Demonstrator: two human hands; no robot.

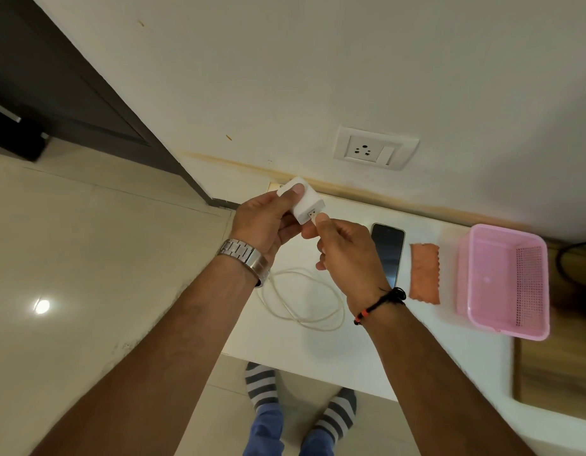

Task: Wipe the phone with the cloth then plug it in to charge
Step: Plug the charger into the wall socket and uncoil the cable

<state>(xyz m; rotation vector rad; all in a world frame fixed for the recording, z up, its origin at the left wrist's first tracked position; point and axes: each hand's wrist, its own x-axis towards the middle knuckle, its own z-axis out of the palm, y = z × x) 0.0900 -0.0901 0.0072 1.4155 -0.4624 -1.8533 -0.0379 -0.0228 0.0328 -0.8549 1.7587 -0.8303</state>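
My left hand (265, 222) grips a white charger adapter (309, 202) above the white table. My right hand (344, 255) pinches the USB plug (313, 213) of the white cable (304, 301), and the plug's metal tip sits at the adapter's port. The rest of the cable lies looped on the table below my wrists. A dark phone (388, 250) lies face up on the table, partly hidden by my right hand. An orange cloth (425, 278) lies flat just right of the phone.
A wall socket with a switch (374, 148) is set in the wall above the table (350, 357). A pink plastic basket (505, 281) stands right of the cloth. A wooden board (555, 373) lies at the far right. My feet in striped socks stand below the table edge.
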